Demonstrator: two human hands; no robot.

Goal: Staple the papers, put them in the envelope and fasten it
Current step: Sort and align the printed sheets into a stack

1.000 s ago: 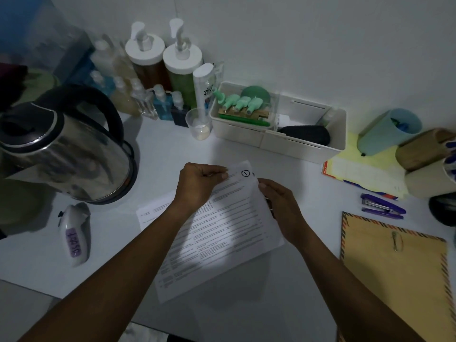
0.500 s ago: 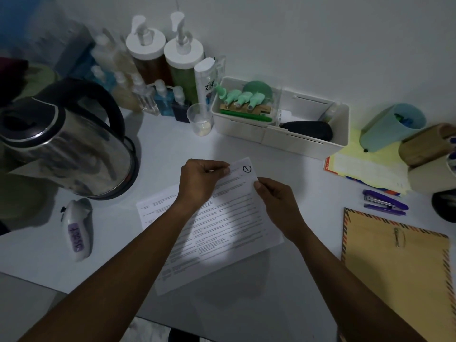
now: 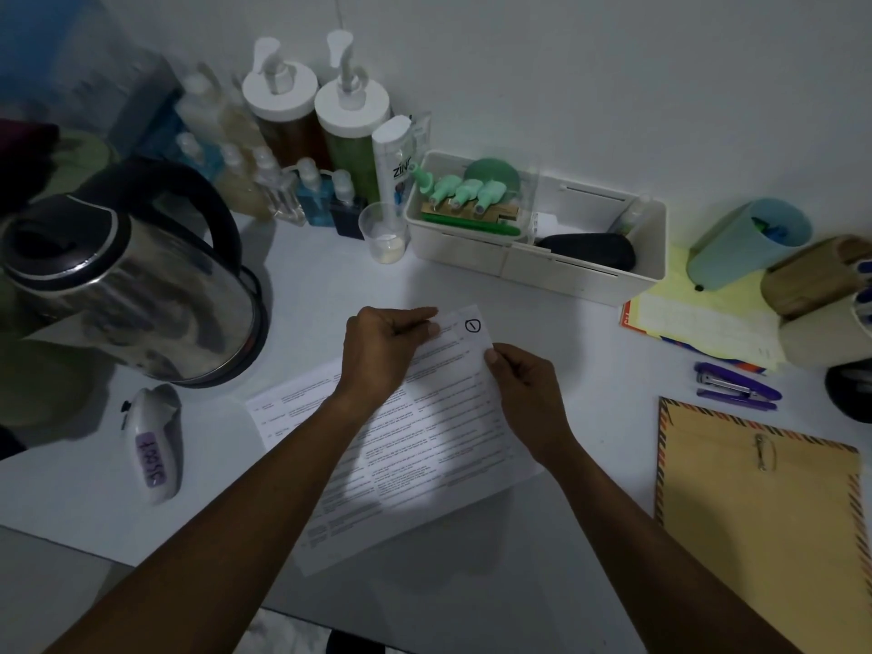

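Printed white papers lie at an angle in the middle of the white table, a circled mark on the top sheet's far corner. My left hand pinches the top sheet's far edge. My right hand pinches the right edge of the same sheet. A second sheet shows beneath, shifted to the left. A purple stapler lies at the right, apart from both hands. Below it lies a brown envelope with a striped border and a metal clasp.
A steel kettle stands at the left with a white thermometer in front of it. Pump bottles and a white organiser tray line the wall. A blue cup, yellow paper and wooden holders crowd the right.
Both hands and the top sheet have shifted only slightly; my right hand's fingers have slid a little along the sheet's right edge. The grip on the paper is the same.
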